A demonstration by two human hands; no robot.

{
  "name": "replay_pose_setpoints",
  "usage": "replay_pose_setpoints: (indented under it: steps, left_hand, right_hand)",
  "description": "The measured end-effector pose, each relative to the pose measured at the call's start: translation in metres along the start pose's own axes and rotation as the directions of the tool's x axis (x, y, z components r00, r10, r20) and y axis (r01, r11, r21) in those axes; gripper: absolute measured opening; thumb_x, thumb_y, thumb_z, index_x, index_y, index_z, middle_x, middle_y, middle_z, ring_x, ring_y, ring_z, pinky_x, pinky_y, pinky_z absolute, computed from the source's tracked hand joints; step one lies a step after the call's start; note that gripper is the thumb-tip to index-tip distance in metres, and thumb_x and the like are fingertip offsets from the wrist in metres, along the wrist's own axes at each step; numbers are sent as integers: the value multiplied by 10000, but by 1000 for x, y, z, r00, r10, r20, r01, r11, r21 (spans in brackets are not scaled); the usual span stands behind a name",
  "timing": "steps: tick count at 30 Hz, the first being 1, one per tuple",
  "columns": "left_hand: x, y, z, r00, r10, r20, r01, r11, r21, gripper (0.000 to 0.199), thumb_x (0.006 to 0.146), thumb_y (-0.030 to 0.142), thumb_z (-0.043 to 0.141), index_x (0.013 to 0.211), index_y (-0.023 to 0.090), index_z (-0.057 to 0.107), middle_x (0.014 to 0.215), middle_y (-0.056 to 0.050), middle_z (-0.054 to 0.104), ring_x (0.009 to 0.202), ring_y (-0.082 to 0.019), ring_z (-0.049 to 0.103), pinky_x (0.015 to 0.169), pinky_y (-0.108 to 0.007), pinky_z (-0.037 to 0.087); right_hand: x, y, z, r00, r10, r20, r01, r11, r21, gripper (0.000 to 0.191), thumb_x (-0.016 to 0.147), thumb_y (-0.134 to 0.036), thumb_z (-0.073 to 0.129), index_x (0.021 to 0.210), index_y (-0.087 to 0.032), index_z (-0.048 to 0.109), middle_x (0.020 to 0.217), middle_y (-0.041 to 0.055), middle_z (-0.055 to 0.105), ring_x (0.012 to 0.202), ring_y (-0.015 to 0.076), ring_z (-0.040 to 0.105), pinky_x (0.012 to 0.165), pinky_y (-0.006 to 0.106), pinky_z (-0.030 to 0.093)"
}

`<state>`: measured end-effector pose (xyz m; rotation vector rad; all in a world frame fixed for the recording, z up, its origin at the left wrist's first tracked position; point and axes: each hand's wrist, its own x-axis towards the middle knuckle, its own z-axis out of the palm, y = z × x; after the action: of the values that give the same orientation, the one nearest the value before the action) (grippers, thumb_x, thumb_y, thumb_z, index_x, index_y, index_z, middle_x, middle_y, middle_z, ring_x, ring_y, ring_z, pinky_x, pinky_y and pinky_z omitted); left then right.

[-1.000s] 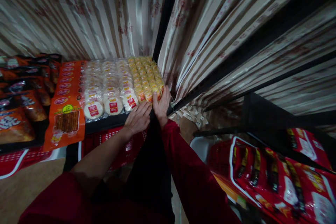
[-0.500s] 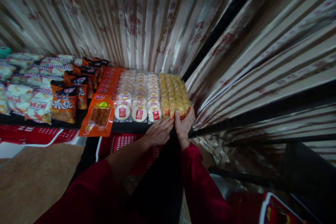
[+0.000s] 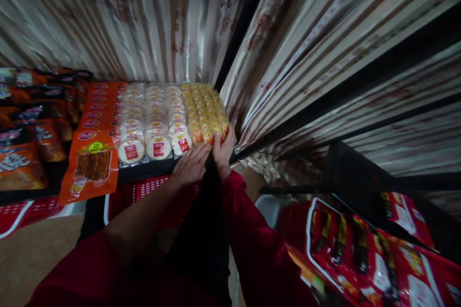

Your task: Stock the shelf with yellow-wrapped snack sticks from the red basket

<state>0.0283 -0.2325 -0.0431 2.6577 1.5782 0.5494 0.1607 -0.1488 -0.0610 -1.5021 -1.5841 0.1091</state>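
Note:
Rows of small yellow-wrapped snack packs (image 3: 205, 110) stand at the right end of a black shelf (image 3: 144, 169). My right hand (image 3: 224, 149) rests at their front right corner, thumb on the front and fingers along the side, spread apart. Flat against the front lower edge of the same packs lies my left hand (image 3: 192, 163), its fingers stretched out. To their left are several rows of round white cakes (image 3: 158, 147) in clear wrappers with red labels. Beside those lies a long orange snack packet (image 3: 94, 146) that overhangs the shelf's front edge.
Orange and black snack bags (image 3: 46, 139) fill the shelf's left part. A pleated patterned curtain (image 3: 154, 24) hangs behind, with a dark post (image 3: 245, 24) at the corner. Red baskets (image 3: 151, 189) sit below. At lower right, a basket holds red packets (image 3: 363, 249).
My view has turned to the right, so the shelf sits farther left and the red packets at lower right show more. Both hands remain at the yellow packs.

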Motion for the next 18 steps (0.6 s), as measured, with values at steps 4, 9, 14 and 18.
replay_pose_setpoints:
  steps: [4,9,14,18]
  left_hand:
    - [1,1,-1,1000,-1,-1,1,1000,-5,506,796,170,429,1292,88,486,1436,-126,404,1359,-237,303,1095,-386,302]
    - [0,0,2,999,18,-29,-18,1000,-5,513,795,162,429,1300,79,475,1427,-144,411,1363,-244,294,1113,-392,283]
    - [-2,1,4,995,-30,-94,28,999,-16,601,803,164,429,1392,92,332,1485,-143,307,1401,-244,198,1114,-436,283]
    - [1,4,4,984,-97,-150,98,995,-5,620,815,181,435,1406,70,284,1496,-174,266,1411,-260,148,1125,-481,247]
  right_hand:
    - [-1,1,0,1000,25,-2,-25,1000,14,559,907,-417,337,1353,-79,340,1361,189,427,1282,233,356,1057,449,302]
    - [-1,0,0,1000,7,26,-7,1000,-14,607,881,-437,384,1361,-70,323,1392,195,389,1316,248,311,1073,466,274]
    - [0,-3,-2,999,14,34,-14,1000,-6,671,853,-469,444,1383,-88,291,1425,198,335,1341,258,264,1072,477,269]
    - [0,-5,-3,997,24,72,-23,1000,-15,724,828,-502,488,1393,-102,278,1437,196,320,1340,263,264,1063,475,283]
